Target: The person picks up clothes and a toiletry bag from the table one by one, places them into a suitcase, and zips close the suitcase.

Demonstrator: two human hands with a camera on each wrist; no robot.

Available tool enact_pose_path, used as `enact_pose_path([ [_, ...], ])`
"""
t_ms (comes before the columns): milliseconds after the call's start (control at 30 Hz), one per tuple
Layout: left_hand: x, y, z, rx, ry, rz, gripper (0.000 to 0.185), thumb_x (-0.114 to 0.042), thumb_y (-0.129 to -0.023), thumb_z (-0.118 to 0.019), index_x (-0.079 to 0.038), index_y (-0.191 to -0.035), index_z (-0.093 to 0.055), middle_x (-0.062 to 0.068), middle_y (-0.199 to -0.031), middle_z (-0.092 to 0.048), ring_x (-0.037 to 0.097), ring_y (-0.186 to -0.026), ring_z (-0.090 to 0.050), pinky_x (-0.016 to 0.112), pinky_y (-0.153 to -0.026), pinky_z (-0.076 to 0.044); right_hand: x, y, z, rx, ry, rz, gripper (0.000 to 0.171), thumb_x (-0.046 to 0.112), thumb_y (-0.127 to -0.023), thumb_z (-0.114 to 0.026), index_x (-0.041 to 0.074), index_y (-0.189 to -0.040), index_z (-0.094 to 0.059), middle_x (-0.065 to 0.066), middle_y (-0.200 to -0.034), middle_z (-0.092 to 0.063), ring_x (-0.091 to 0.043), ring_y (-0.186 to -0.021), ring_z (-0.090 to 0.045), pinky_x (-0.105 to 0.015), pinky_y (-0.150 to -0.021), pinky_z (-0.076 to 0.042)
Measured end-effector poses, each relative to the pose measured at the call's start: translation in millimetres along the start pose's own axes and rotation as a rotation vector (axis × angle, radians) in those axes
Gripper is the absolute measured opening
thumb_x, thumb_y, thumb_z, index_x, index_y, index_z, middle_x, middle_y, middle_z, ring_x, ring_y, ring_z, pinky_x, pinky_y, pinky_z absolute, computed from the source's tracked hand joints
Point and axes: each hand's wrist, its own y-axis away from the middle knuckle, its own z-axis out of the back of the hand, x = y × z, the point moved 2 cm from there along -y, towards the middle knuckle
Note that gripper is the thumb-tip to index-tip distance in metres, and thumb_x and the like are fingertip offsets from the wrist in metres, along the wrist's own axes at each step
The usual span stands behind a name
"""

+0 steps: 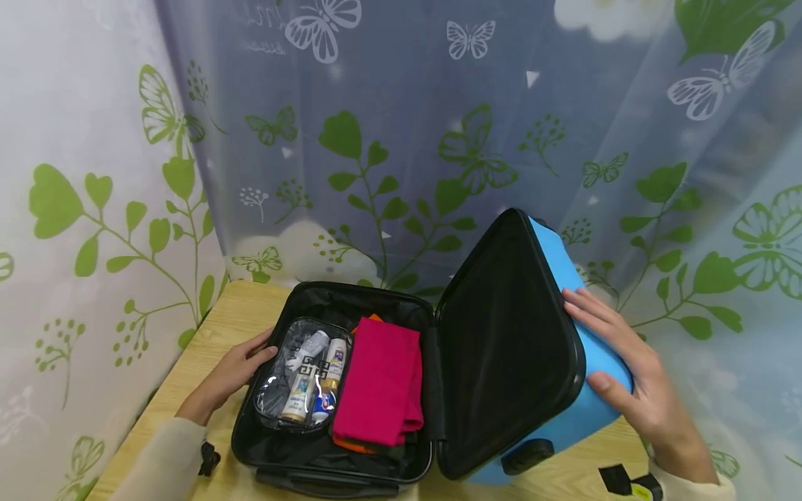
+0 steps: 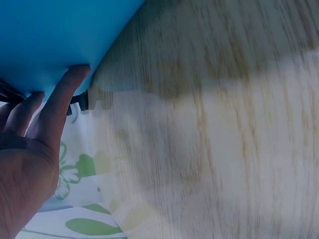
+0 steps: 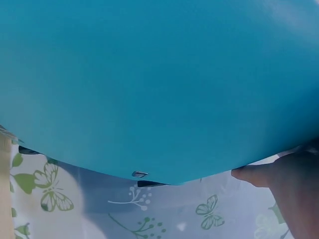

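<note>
Spotted the little blue suitcase [image 1: 241, 431] lying open on the wooden table [image 1: 188, 362], hinge running away from the person, so the long axis pointed roughly front to back. Had the base half flat on the left and the lid [image 1: 501, 348] tipped up on the right, somewhere between flat and upright, black lining facing the base.

Caught the right hand [image 1: 626, 369] behind that lid, on its blue outer shell. Showed the fingers [image 1: 589, 313] stretched out straight and flat against the blue, thumb lying along the shell near the black rim, nothing actually gripped. Put the lid to the left of that palm, between the hand and the base. Filled the right wrist view almost entirely with blue, plus a thumb tip at the lower edge.

Found the left hand [image 1: 228, 379] at the base's left wall, fingers loosely straight and just touching it, again holding nothing. Confirmed one fingertip against the blue shell in the left wrist view, blurry as it was. Made the right hand the one on the lid, the left well apart from it.

Saw a clear pouch [image 1: 301, 376] of small bottles packed in the base, touching a folded magenta cloth [image 1: 382, 383] with something orange under it.

Hung a sheer curtain [image 1: 407, 104] with green leaves and butterflies right behind the table. Couldn't make out more of the room.
</note>
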Motion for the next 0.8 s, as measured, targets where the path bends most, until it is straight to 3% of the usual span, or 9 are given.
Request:
enact_pose_path([
  [233, -6.0, -2.1, -10.4, 0.002, 0.036, 0.002, 0.072, -0.038, -0.115, -0.057, -0.014, -0.175, -0.025, 0.027, -0.176, -0.030, 0.050, -0.148, -0.053, 0.052, -0.101, -0.063, 8.9, -11.9, 0.4, 0.025, 0.031, 0.054, 0.055, 0.017, -0.103, -0.064, -0.011, -0.150, -0.058, -0.024, -0.163, -0.053, -0.033, -0.163, -0.038, -0.027, -0.131, -0.029],
  [467, -15.0, -7.8, -34.0, -0.003, 0.074, -0.029, 0.072, -0.033, -0.115, -0.059, -0.008, -0.174, -0.025, 0.029, -0.171, -0.036, 0.049, -0.144, -0.058, 0.051, -0.099, -0.064, 17.7, -25.5, -1.6, 0.059, 0.061, 0.093, 0.055, 0.026, -0.103, -0.069, -0.008, -0.147, -0.062, -0.022, -0.161, -0.056, -0.032, -0.161, -0.040, -0.031, -0.133, -0.026],
  [800, -24.2, -8.0, -58.6, 0.006, 0.131, -0.033, 0.070, -0.032, -0.113, -0.063, -0.017, -0.173, -0.031, 0.024, -0.173, -0.038, 0.045, -0.142, -0.061, 0.047, -0.094, -0.066, 23.3, -39.3, -14.6, 0.149, 0.112, 0.127, 0.057, 0.032, -0.099, -0.077, 0.002, -0.147, -0.066, -0.017, -0.159, -0.059, -0.031, -0.160, -0.041, -0.037, -0.138, -0.017],
])
